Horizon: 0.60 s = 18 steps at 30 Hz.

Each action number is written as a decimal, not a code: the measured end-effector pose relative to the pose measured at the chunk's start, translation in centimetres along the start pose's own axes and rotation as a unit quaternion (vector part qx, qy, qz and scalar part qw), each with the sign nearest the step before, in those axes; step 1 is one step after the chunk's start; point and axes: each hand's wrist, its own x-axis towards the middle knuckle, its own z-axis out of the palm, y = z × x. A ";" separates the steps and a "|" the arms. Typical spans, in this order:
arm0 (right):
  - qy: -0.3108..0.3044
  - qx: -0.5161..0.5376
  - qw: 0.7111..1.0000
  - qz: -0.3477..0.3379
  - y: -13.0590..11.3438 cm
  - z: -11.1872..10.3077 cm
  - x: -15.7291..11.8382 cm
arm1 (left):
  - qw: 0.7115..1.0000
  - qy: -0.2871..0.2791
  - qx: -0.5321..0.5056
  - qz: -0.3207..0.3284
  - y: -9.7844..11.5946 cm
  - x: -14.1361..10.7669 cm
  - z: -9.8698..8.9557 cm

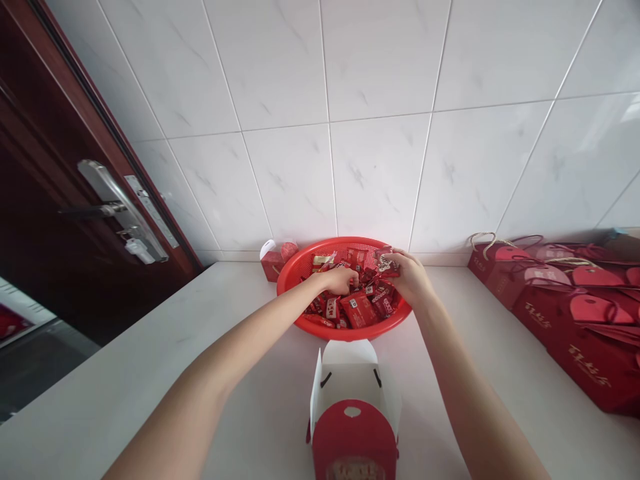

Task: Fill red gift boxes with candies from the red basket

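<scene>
While my right grip (411, 277) pinches a packet (386, 265) over the basket (286, 287), mid-frame, the box (354, 433) lies lower centre, more directly below my left grip (340, 281), whose hold I cannot tell.

Room above box (354, 437), wall (380, 180) behind basket (287, 285)

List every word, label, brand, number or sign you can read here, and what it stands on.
"百年好合", as best it reads: gold, on red boxes at the right; smaller print below is unreadable.
Too blurred: lettering on the open box.
Too small: print on wrapped packets in the red basket.
No numbers are readable.
</scene>
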 end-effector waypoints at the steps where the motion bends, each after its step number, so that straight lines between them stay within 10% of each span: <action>1: 0.000 0.001 1.000 0.001 0.0 0.0 0.0 | 1.000 -0.001 -0.003 0.002 0.0 0.0 0.0; 18: 0.011 -0.002 1.000 -0.005 0.3 -0.2 0.0 | 0.996 0.008 -0.070 0.051 -0.8 1.3 1.0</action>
